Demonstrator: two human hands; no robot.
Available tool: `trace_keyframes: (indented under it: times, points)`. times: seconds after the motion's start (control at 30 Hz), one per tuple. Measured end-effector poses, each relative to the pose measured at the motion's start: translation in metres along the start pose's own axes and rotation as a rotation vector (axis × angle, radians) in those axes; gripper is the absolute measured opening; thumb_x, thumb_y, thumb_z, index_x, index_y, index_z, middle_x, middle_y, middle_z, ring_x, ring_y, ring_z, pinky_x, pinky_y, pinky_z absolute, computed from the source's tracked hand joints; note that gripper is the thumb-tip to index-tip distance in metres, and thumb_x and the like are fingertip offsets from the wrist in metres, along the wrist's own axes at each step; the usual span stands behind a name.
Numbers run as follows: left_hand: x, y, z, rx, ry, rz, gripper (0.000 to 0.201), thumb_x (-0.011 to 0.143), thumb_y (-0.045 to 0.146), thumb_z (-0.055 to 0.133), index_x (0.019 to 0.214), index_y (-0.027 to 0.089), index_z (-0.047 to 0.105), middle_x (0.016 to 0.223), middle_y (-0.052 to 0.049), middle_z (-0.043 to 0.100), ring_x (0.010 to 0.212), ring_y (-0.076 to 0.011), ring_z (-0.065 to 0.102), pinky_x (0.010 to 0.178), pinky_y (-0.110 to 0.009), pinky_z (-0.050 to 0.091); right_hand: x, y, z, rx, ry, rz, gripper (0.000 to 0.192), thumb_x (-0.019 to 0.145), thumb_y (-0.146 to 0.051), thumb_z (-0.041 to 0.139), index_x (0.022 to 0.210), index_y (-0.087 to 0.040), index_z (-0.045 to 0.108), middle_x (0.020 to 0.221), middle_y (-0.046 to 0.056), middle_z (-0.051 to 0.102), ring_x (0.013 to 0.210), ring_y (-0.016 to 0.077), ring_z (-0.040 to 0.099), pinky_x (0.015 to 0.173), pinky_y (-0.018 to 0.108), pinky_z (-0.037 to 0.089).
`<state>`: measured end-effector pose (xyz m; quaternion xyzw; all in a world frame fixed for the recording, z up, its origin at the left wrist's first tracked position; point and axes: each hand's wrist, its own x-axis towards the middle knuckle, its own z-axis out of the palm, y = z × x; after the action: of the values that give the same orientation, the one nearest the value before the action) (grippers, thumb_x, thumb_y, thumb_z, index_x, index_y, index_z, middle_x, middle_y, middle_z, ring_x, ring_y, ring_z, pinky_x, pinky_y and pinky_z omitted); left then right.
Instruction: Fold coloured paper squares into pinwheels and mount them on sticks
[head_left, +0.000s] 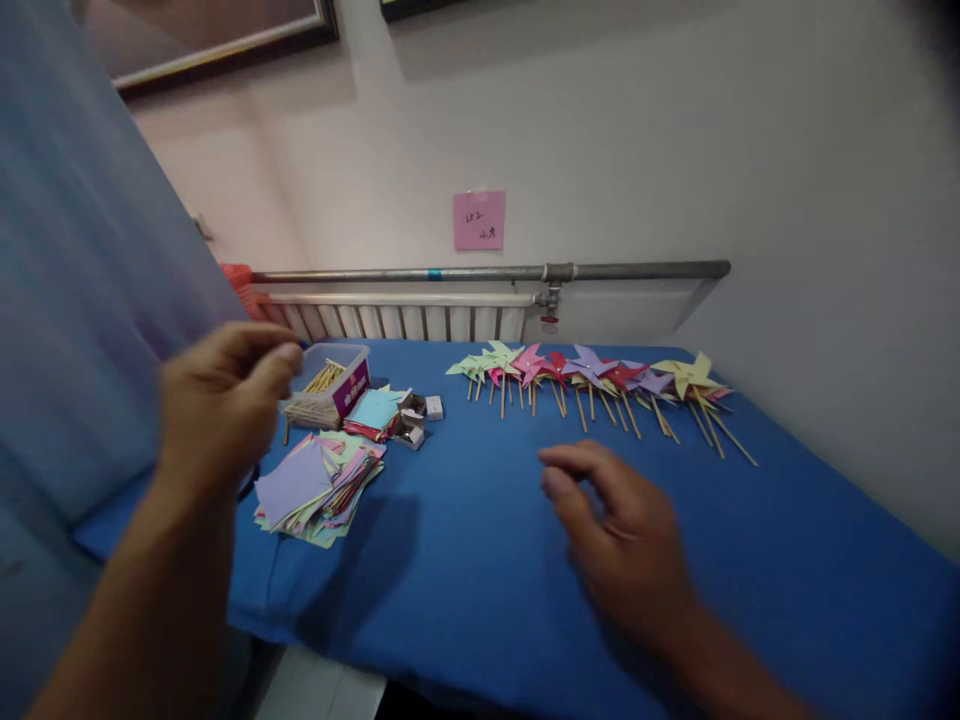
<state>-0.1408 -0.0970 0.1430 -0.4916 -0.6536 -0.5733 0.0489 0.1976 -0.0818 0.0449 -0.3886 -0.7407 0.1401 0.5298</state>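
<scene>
Thumb and forefinger are nearly meeting on my left hand (223, 400) and right hand (624, 530); I'm seeing nothing held, but cannot tell about anything tiny. I'm seemingly between grips; reaching the paper stack (300, 487) on my left would call for lowering that hand. Both hands are hovering, curled inward, pinwheels (589, 366) lying beyond on the blue cloth (465, 530).

Home-like interior, framed picture (225, 62), metal pipe (390, 276), radiator (436, 322), blue curtain (75, 240)

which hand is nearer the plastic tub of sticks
Left. The left hand is raised just left of the plastic tub. The right hand is well off to the tub's right and nearer the camera, over the blue cloth.
</scene>
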Motion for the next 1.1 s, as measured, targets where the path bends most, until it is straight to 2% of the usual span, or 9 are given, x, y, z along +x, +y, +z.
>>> trace_keyframes:
  times: [0.1,0.13,0.23,0.4,0.57,0.67,0.8,1.0,1.1]
  points:
    - [0.003,-0.039,0.026,0.241,-0.151,-0.151,0.018,0.09,0.026,0.066,0.093,0.015,0.08,0.079,-0.002,0.077,0.073,-0.0192,0.07,0.068,-0.027,0.053,0.007,0.032,0.039,0.013,-0.199,0.019,0.019,0.105,-0.03,0.056,0.099,-0.023,0.073,0.091,0.004,0.078,0.081,0.0207,0.073,0.077,0.031,0.054]
    - [0.004,-0.053,0.037,0.349,-0.218,-0.201,0.021,0.091,0.024,0.061,0.093,0.015,0.08,0.083,-0.005,0.08,0.077,-0.0211,0.073,0.069,-0.028,0.052,0.009,0.043,0.051,0.012,-0.234,0.022,0.021,0.105,-0.029,0.054,0.096,-0.023,0.071,0.087,0.004,0.077,0.078,0.0206,0.072,0.077,0.031,0.053]
    - [0.007,-0.085,0.068,0.766,-0.512,-0.144,0.035,0.098,0.024,0.048,0.106,0.02,0.082,0.104,-0.01,0.085,0.101,-0.0261,0.078,0.082,-0.03,0.053,0.007,0.068,0.074,-0.002,-0.252,0.038,0.024,0.105,-0.03,0.05,0.091,-0.023,0.068,0.083,0.004,0.075,0.074,0.0209,0.07,0.072,0.031,0.049]
    - [0.006,-0.097,0.107,0.862,-0.649,-0.068,0.035,0.084,0.014,0.065,0.113,0.021,0.082,0.122,-0.017,0.081,0.116,-0.0335,0.074,0.094,-0.037,0.052,-0.007,0.086,0.076,-0.015,-0.344,0.083,0.025,0.106,-0.031,0.048,0.088,-0.024,0.064,0.08,0.003,0.073,0.072,0.0205,0.068,0.069,0.031,0.045]
    - [0.0,-0.103,0.118,0.866,-0.74,0.039,0.03,0.084,0.011,0.065,0.107,0.018,0.083,0.124,-0.018,0.079,0.117,-0.0343,0.072,0.097,-0.038,0.048,-0.01,0.09,0.071,-0.007,-0.369,0.14,0.024,0.107,-0.031,0.049,0.089,-0.025,0.064,0.083,0.002,0.072,0.074,0.0201,0.068,0.07,0.03,0.045]
    - [-0.003,-0.112,0.116,0.843,-0.722,0.058,0.028,0.093,0.012,0.055,0.097,0.015,0.083,0.115,-0.018,0.08,0.112,-0.033,0.072,0.092,-0.036,0.046,-0.007,0.092,0.074,0.0,-0.371,0.149,0.023,0.106,-0.028,0.049,0.088,-0.025,0.063,0.083,0.002,0.072,0.074,0.0199,0.067,0.07,0.03,0.044]
    - [-0.01,-0.119,0.114,0.814,-0.59,0.048,0.034,0.099,0.018,0.05,0.085,0.014,0.08,0.1,-0.017,0.08,0.1,-0.0314,0.073,0.08,-0.033,0.044,-0.007,0.093,0.079,0.0,-0.378,0.151,0.023,0.106,-0.029,0.048,0.089,-0.024,0.063,0.082,0.002,0.07,0.073,0.0195,0.066,0.071,0.03,0.044]
    - [-0.01,-0.12,0.108,0.731,-0.338,-0.068,0.032,0.098,0.028,0.05,0.1,0.02,0.081,0.107,-0.015,0.082,0.101,-0.0331,0.074,0.077,-0.035,0.047,-0.007,0.092,0.081,0.01,-0.374,0.158,0.024,0.106,-0.031,0.048,0.088,-0.025,0.063,0.082,0.001,0.07,0.073,0.0195,0.066,0.071,0.03,0.044]
    - [-0.006,-0.113,0.102,0.638,-0.168,-0.111,0.03,0.095,0.032,0.052,0.096,0.02,0.08,0.102,-0.015,0.082,0.1,-0.0337,0.074,0.079,-0.037,0.049,-0.006,0.092,0.081,0.02,-0.363,0.176,0.025,0.106,-0.032,0.048,0.088,-0.025,0.064,0.082,0.002,0.071,0.073,0.0199,0.066,0.071,0.031,0.044]
